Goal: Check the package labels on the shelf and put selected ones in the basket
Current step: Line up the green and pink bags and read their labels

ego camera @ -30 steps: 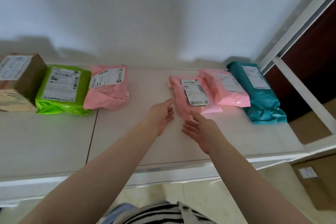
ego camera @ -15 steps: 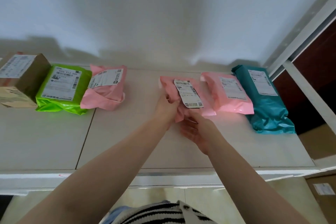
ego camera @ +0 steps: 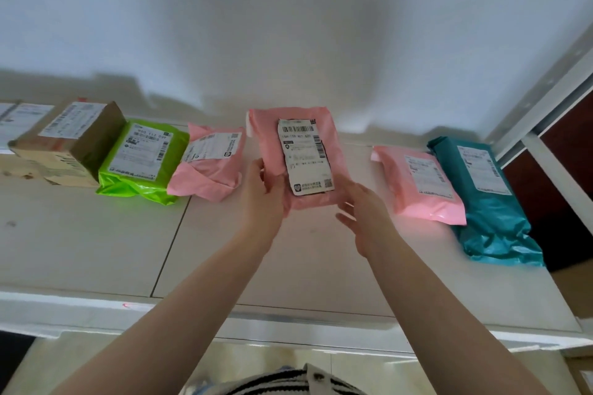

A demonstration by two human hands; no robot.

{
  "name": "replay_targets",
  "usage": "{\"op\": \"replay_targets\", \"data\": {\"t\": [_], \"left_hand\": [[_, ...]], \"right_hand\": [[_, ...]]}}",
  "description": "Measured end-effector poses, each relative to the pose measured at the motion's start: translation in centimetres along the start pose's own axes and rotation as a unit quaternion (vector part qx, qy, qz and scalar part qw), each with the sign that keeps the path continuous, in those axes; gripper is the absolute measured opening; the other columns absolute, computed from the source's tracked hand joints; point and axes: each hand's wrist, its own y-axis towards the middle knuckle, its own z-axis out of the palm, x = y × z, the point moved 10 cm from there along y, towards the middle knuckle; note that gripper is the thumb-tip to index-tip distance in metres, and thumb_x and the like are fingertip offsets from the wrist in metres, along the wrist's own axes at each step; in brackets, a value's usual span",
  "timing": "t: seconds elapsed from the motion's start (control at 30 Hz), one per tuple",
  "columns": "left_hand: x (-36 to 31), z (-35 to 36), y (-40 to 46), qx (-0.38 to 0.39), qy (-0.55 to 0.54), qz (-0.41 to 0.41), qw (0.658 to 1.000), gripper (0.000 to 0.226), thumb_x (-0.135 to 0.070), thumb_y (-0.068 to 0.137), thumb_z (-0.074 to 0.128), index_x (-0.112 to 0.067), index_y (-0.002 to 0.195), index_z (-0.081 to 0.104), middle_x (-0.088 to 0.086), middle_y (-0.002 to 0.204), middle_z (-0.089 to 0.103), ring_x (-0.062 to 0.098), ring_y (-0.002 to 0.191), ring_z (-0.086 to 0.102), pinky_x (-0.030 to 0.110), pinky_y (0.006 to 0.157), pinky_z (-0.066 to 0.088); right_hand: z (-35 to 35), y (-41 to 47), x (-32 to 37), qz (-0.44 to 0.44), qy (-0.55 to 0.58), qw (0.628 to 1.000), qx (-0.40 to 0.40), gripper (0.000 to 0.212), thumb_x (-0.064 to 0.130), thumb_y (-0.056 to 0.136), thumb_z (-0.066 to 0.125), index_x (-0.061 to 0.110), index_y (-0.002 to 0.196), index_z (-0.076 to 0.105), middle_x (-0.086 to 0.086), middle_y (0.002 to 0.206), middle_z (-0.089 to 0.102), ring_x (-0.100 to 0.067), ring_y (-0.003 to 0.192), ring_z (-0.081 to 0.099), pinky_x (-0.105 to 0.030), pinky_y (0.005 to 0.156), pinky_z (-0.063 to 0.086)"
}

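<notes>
Pink pkg point(ego camera: 296, 154) mid-frame, long axis upright, pinched in left grip point(ego camera: 263, 199); right grip point(ego camera: 362, 215) loose, touching its lower-right edge.

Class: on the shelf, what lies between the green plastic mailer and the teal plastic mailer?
Head view: two pink plastic mailers; bare shelf between them.

Bare forearms point(ego camera: 199, 308), black-and-white striped top point(ego camera: 288, 383)

The left hand point(ego camera: 263, 199) grips a pink package point(ego camera: 298, 157) raised off the shelf point(ego camera: 96, 250), label facing the camera; the right hand point(ego camera: 364, 216) supports its lower edge. At nine o'clock lie another pink package point(ego camera: 208, 170), a green one point(ego camera: 142, 160) and a box point(ego camera: 69, 141); at three o'clock, pink point(ego camera: 420, 186) and teal point(ego camera: 487, 202).
</notes>
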Motion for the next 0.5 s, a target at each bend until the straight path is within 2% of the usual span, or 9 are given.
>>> {"op": "replay_targets", "data": {"t": [0.07, 0.13, 0.2, 0.3, 0.37, 0.43, 0.5], "left_hand": [[-0.7, -0.9, 0.2, 0.011, -0.004, 0.011, 1.0, 0.021, -0.003, 0.099, 0.043, -0.011, 0.118, 0.047, 0.003, 0.096, 0.06, 0.008, 0.07, 0.058, 0.015, 0.05, 0.047], [-1.1, -1.7, 0.6, 0.02, -0.011, 0.014, 1.0, 0.026, -0.003, 0.099, 0.043, -0.008, 0.125, 0.047, 0.008, 0.102, 0.061, 0.012, 0.073, 0.059, 0.015, 0.051, 0.05], [-1.4, -2.5, 0.9, 0.031, -0.021, 0.01, 0.999, 0.027, -0.001, 0.099, 0.042, -0.003, 0.126, 0.046, 0.015, 0.094, 0.057, 0.013, 0.064, 0.054, 0.012, 0.047, 0.046], [-1.4, -3.7, 1.5, 0.057, -0.052, -0.009, 0.997, 0.022, 0.001, 0.096, 0.045, -0.006, 0.117, 0.05, 0.013, 0.08, 0.057, 0.015, 0.055, 0.051, 0.014, 0.046, 0.041], [-1.3, -4.6, 1.9, 0.066, -0.087, -0.027, 0.994, 0.019, -0.006, 0.093, 0.053, -0.009, 0.112, 0.054, 0.01, 0.087, 0.064, 0.021, 0.066, 0.058, 0.02, 0.054, 0.045], [-1.2, -5.6, 2.2, 0.075, -0.099, -0.041, 0.991, 0.03, -0.021, 0.085, 0.065, -0.009, 0.111, 0.058, 0.01, 0.103, 0.07, 0.028, 0.09, 0.067, 0.035, 0.072, 0.054], [-1.4, -6.7, 2.3, 0.071, -0.087, -0.043, 0.993, 0.036, -0.024, 0.081, 0.072, -0.009, 0.111, 0.06, 0.008, 0.108, 0.073, 0.028, 0.1, 0.069, 0.044, 0.082, 0.056]], "right_hand": [[0.6, -0.1, 1.1, -0.022, 0.003, 1.0, 0.006, 0.074, 0.047, 0.08, 0.074, 0.011, 0.14, 0.049, -0.009, 0.129, 0.063, -0.023, 0.113, 0.062, -0.036, 0.091, 0.054], [1.9, -0.6, 2.3, -0.044, -0.006, 0.998, 0.033, 0.063, 0.046, 0.082, 0.072, 0.011, 0.133, 0.056, -0.007, 0.124, 0.068, -0.022, 0.111, 0.065, -0.036, 0.093, 0.054], [3.4, -1.6, 3.6, -0.068, -0.006, 0.996, 0.065, 0.044, 0.038, 0.088, 0.069, 0.01, 0.122, 0.064, -0.005, 0.113, 0.074, -0.022, 0.106, 0.07, -0.037, 0.091, 0.056], [5.3, -3.0, 5.0, -0.104, -0.008, 0.99, 0.095, 0.028, 0.024, 0.091, 0.067, 0.009, 0.115, 0.068, -0.006, 0.108, 0.076, -0.027, 0.105, 0.071, -0.041, 0.093, 0.056], [6.0, -3.7, 5.3, -0.124, -0.017, 0.987, 0.096, 0.026, 0.018, 0.089, 0.069, 0.01, 0.114, 0.068, -0.006, 0.108, 0.076, -0.027, 0.104, 0.071, -0.044, 0.096, 0.055], [6.6, -4.5, 5.4, -0.138, -0.023, 0.985, 0.1, 0.027, 0.015, 0.087, 0.071, 0.009, 0.113, 0.068, -0.008, 0.108, 0.076, -0.028, 0.104, 0.071, -0.047, 0.096, 0.054], [7.4, -5.3, 5.5, -0.148, -0.022, 0.983, 0.109, 0.029, 0.014, 0.085, 0.074, 0.009, 0.113, 0.067, -0.009, 0.108, 0.076, -0.03, 0.102, 0.071, -0.049, 0.095, 0.055]]}}
